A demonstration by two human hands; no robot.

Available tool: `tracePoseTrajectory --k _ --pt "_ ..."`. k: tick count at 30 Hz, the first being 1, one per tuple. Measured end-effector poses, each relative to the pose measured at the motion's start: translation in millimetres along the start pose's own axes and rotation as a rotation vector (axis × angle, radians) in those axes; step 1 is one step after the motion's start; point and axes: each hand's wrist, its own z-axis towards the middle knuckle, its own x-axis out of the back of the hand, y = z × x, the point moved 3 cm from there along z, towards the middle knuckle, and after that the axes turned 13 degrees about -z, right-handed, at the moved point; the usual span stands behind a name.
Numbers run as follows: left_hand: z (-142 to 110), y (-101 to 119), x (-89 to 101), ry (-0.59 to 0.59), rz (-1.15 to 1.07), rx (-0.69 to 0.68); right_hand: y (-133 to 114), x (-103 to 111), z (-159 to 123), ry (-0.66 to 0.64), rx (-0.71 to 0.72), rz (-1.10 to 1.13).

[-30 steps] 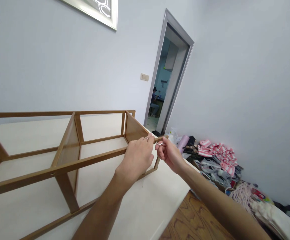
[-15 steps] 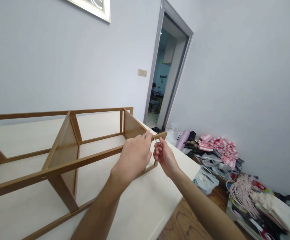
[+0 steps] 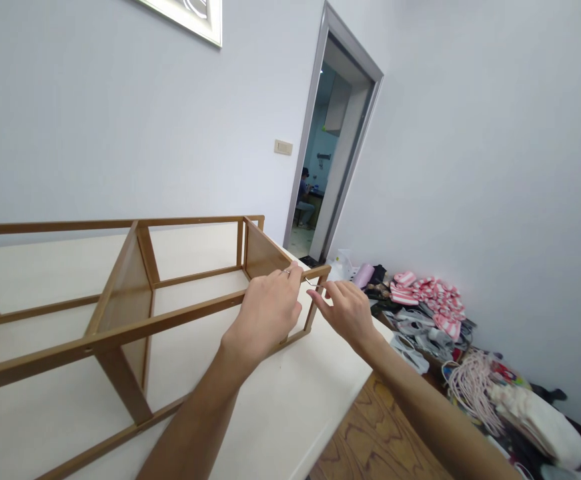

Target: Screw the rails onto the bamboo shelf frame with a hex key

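Observation:
A brown wooden shelf frame [image 3: 167, 325] lies on its side on a white table [image 3: 290, 407]. My left hand [image 3: 273, 300] is closed around its near rail, close to the right end, with a ring on one finger. Just right of it, my right hand [image 3: 347, 310] grips a thin bent metal hex key [image 3: 314, 284]. One end of the key meets the rail beside my left fingers; my right fingers cover the other end, and the thumb stretches out below. The screw or hole at the key's tip is hidden.
Past the table's right edge, the wooden floor [image 3: 370, 427] shows. Along the wall lie striped pink-and-white cloth [image 3: 433, 297], plastic bags and a bundle of pale pink rope [image 3: 473, 393]. Through a doorway [image 3: 315, 173], another person [image 3: 305, 200] sits in a further room.
My right hand has turned from palm-up to back-up around the hex key, which has swung with it. My left hand stays on the rail. The view has shifted slightly.

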Motion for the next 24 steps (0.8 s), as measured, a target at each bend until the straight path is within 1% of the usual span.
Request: tracePoseTrajectory --k 2,4,6,8,11,15,19,22,24 --pt "0 0 0.6 0.002 0.006 -0.004 1 1 1 0.006 0.076 -0.07" --pt "0 0 0.8 0.002 0.016 0.0 2 0 3 0.002 0.119 -0.116" --pt "1 -1 0.5 -0.004 0.029 0.009 1 -2 4 -0.012 0.123 -0.126" --pt "1 -1 0.1 -0.013 0.041 0.018 -2 -5 2 -0.032 0.085 -0.089" --pt "1 1 0.5 -0.023 0.054 0.031 -14 -9 -5 -0.071 -0.042 0.047" --pt "1 3 2.0 -0.026 0.047 0.045 -40 -16 -15 -0.145 -0.283 0.325" --pt "1 4 2.0 -0.02 0.033 0.038 -64 -22 -17 -0.18 -0.509 0.602" --pt "0 3 1.4 -0.016 0.023 0.011 -76 -25 -14 -0.187 -0.627 0.767" --pt "-1 3 1.5 -0.014 0.015 -0.01 -79 -26 -14 -0.19 -0.678 0.842"
